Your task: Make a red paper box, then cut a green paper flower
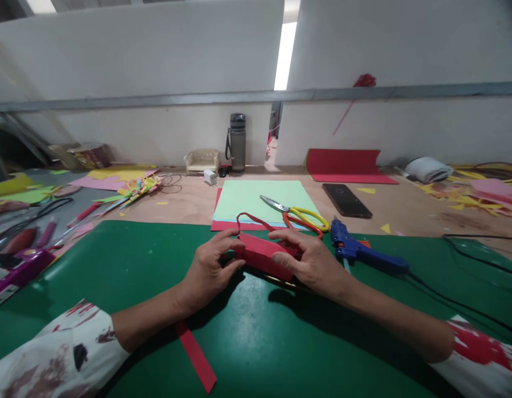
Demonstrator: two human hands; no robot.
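Observation:
A small red paper box (262, 255) with a thin curling strip at its top is held just above the green mat (239, 354). My left hand (212, 262) pinches its left end between thumb and fingers. At the right end, my right hand (309, 260) grips it with the thumb on the near face and fingers over the top. Along its lower edge runs a thin gold-coloured line, which I cannot identify. A loose red paper strip (197, 356) lies on the mat, its upper end hidden beneath my left wrist.
Scissors (295, 213) rest on pale green paper (239, 199) behind my hands. Right of them lie a blue glue gun (367, 254) with a trailing cord and a black phone (346, 200). A bottle (238, 143) stands by the wall. A purple tool (21, 273) and paper scraps are at left.

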